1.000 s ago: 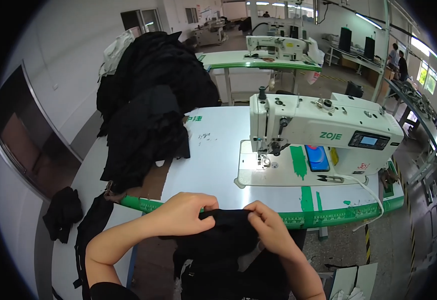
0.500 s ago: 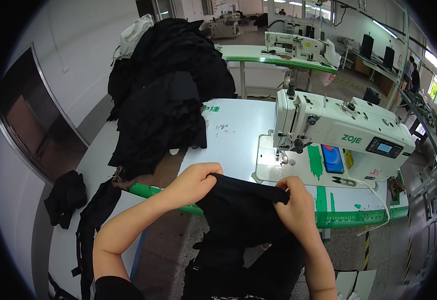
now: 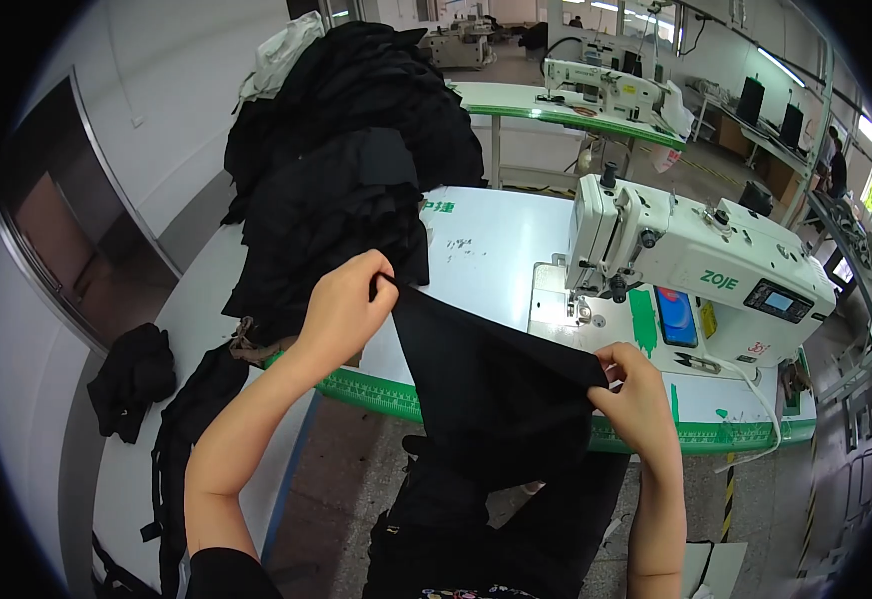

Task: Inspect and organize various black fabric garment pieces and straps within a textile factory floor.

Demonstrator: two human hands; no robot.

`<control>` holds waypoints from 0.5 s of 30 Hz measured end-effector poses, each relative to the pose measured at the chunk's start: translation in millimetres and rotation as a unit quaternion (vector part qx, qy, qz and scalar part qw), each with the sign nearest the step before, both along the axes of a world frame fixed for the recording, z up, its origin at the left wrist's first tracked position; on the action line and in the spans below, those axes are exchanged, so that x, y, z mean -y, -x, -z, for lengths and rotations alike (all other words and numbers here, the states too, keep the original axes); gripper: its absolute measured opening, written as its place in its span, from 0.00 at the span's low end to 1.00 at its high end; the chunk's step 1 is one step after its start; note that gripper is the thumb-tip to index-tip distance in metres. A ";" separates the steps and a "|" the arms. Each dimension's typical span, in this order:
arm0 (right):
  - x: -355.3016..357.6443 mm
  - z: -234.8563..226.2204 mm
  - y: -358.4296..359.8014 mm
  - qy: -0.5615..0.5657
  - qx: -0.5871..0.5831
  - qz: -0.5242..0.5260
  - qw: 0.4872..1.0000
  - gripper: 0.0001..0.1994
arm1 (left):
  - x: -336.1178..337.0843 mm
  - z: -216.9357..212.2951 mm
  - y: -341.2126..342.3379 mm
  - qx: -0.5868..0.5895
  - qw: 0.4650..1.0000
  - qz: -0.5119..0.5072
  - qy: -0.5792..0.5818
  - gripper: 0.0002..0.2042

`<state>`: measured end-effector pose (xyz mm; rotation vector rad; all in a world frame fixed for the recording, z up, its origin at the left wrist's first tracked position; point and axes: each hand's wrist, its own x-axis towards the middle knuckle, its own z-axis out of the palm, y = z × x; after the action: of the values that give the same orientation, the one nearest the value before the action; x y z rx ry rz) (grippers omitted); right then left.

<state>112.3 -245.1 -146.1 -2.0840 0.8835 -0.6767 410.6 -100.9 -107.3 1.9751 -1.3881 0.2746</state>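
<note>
A black fabric piece [image 3: 496, 374] is stretched between my two hands, hanging over the green front edge of the sewing table. My left hand [image 3: 349, 304] pinches its upper left corner, close to the pile of black garments. On the other side, my right hand [image 3: 637, 394] grips the upper right corner between thumb and fingers, lower than the left. Just beyond the right hand stands a white sewing machine [image 3: 690, 245], its needle area [image 3: 578, 307] apart from the cloth. The lower part of the cloth hangs down in front of my dark clothing, and where it ends is hard to make out.
A large heap of black garments [image 3: 346, 130] fills the table's far left. A blue phone [image 3: 675, 317] and thread snips [image 3: 697, 361] lie under the machine arm. More black cloth [image 3: 134, 379] rests on the left side table. Another sewing machine [image 3: 605, 88] stands behind.
My left hand has moved up and leftward, and my right hand to the right, so the fabric is now spread wider with its top edge slanting. The view has shifted slightly.
</note>
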 end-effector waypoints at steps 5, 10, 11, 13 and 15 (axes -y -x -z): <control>-6.8 -6.5 -7.4 0.064 0.024 -0.002 0.998 0.14 | -8.3 -63.3 2.3 -0.244 0.950 0.137 0.138 0.04; -13.0 -22.1 -6.6 0.062 0.051 0.013 0.997 0.11 | -38.1 -127.5 35.4 -0.089 0.947 0.173 0.257 0.06; -15.1 -26.9 -6.7 0.040 0.015 0.036 0.998 0.11 | -44.0 -131.0 37.2 -0.085 0.947 0.172 0.258 0.06; -18.6 -28.0 -6.9 0.020 -0.017 0.057 0.998 0.12 | -54.9 -136.7 39.7 -0.037 0.940 0.145 0.306 0.06; -15.5 -19.6 -5.3 0.007 0.044 0.009 0.999 0.10 | -60.1 -140.2 40.3 0.000 0.927 0.147 0.346 0.07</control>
<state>117.5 -229.6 -126.5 -2.0447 0.8497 -0.7808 370.3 -40.8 32.9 1.1728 -1.3239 0.5373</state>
